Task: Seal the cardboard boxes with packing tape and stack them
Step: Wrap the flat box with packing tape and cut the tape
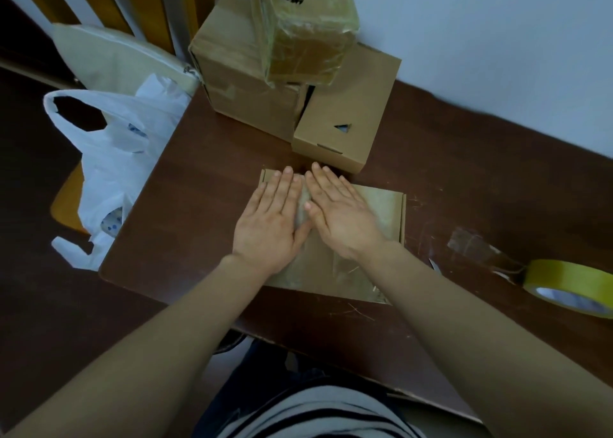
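A flat cardboard box [381, 212] lies on the dark brown table [205, 212], with shiny clear tape across its top. My left hand [270, 220] and my right hand [340, 213] press flat on the box top side by side, fingers straight and pointing away from me. A yellowish roll of packing tape [574, 286] lies on the table at the right, its loose end stuck to the tabletop. Behind the flat box stand a large taped box [245, 82], a smaller box [345, 122] and a tape-wrapped box [305, 29] on top.
A white plastic bag [116, 159] hangs off the table's left edge over a chair. A beige pouch [112, 59] lies behind it. A white wall bounds the table at the back right. The table's near edge is close to my body.
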The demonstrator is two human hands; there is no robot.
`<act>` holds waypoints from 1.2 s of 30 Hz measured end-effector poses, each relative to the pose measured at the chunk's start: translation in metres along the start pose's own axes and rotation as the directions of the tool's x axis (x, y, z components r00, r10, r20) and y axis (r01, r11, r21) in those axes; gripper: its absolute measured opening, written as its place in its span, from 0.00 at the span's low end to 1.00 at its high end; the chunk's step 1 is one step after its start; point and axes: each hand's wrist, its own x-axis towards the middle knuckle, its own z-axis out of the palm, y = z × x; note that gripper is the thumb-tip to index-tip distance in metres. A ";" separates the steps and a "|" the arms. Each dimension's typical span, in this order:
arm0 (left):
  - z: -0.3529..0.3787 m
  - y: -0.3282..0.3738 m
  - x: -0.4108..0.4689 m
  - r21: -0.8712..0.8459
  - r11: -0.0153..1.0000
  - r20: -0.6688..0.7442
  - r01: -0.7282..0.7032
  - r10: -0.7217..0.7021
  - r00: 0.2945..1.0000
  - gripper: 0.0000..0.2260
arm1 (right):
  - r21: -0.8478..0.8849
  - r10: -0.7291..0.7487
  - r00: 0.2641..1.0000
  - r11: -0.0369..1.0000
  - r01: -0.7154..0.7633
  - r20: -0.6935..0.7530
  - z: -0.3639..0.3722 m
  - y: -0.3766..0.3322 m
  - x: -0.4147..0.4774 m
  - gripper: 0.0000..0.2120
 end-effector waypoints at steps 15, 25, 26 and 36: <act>-0.004 -0.009 0.027 -0.077 0.996 -0.057 -0.033 0.029 0.998 0.22 | 0.045 0.008 0.999 0.999 -0.006 -0.048 -0.002 0.000 0.004 0.24; 0.000 -0.017 -0.017 -0.124 0.985 0.021 -0.116 0.120 0.993 0.30 | -0.120 0.013 1.000 0.993 -0.010 0.022 0.015 -0.023 -0.006 0.28; 0.001 -0.019 -0.018 -0.166 0.980 0.003 -0.113 0.115 0.993 0.29 | -0.128 0.019 0.999 0.992 -0.015 0.027 0.015 -0.024 -0.006 0.28; 0.009 -0.018 -0.025 -0.397 0.917 -0.080 -0.028 -0.004 0.997 0.24 | -0.100 -0.001 0.996 0.995 0.010 0.092 0.024 -0.041 -0.024 0.29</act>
